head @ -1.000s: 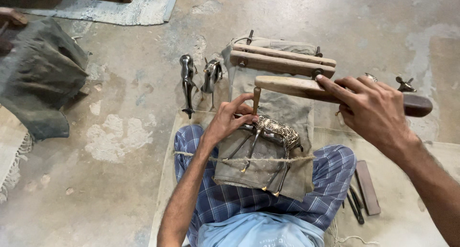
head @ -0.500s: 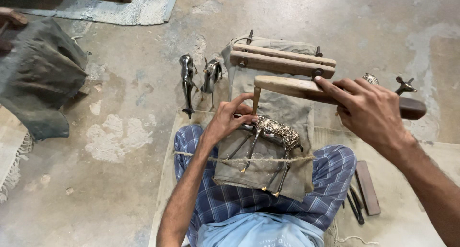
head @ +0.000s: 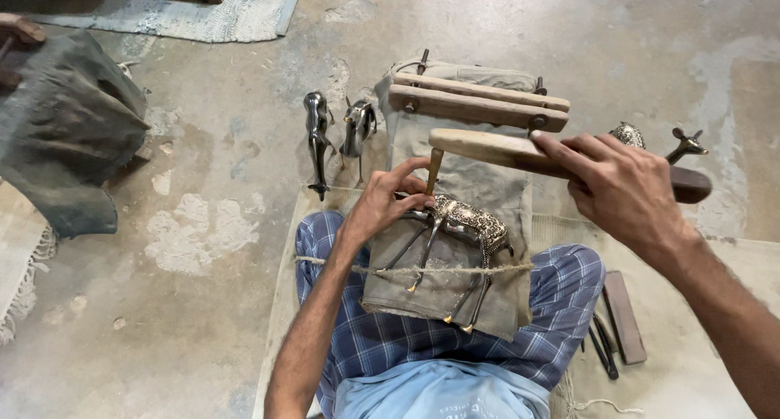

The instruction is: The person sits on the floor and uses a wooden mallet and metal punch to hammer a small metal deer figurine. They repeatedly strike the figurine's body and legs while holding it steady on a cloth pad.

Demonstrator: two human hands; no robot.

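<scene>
A metal animal figurine (head: 463, 224) with an engraved body lies on a grey cloth pad (head: 443, 285) tied over my lap with a string. My left hand (head: 386, 201) pinches a thin chisel (head: 434, 170) upright against the figurine. My right hand (head: 621, 190) grips a long wooden mallet (head: 496, 148), whose head rests over the chisel's top.
A wooden clamp (head: 479, 108) lies on a cloth beyond my knees. Two dark metal figurines (head: 335, 133) lie on the concrete floor at left, more (head: 658, 143) at right. A grey bag (head: 61, 134) sits far left. Tools and a flat bar (head: 621, 317) lie beside my right leg.
The mallet has dipped slightly onto the chisel top; hands and figurine otherwise stay in place.
</scene>
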